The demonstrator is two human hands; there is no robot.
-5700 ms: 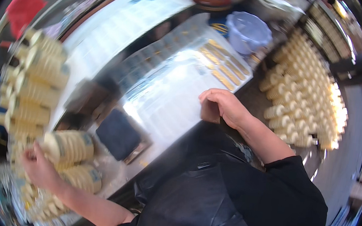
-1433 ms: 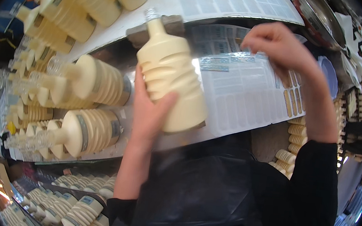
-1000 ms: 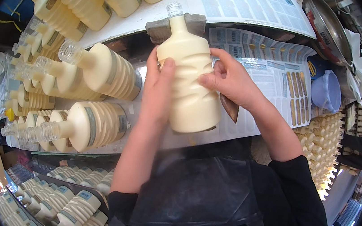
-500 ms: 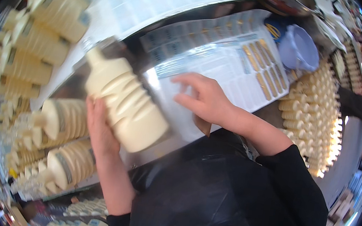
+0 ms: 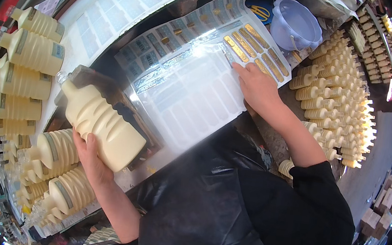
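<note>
A cream plastic bottle (image 5: 100,123) with a ribbed body and clear neck lies tilted over the table's left part. My left hand (image 5: 91,158) is closed round its lower side, thumb on the front. At the sheet of stickers (image 5: 191,100), my right hand (image 5: 259,88) has its fingers drawn together, fingertips touching the sheet beside the gold strip stickers (image 5: 237,49). Whether a sticker is pinched there I cannot make out. The sheet's middle is bare white backing, and blue-and-white labels (image 5: 153,51) run along its far side.
Labelled cream bottles (image 5: 36,51) stand stacked at the left, with more lying (image 5: 70,190) below them. A lilac bucket (image 5: 296,27) and yellow-handled scissors (image 5: 259,14) are at the far right of the sheet. Many bottles (image 5: 331,95) fill the right side. Another sheet (image 5: 137,5) lies behind.
My left hand has moved the bottle left and a little lower. My right hand has gone from hovering over the sheet's middle to touching it by the gold stickers.
</note>
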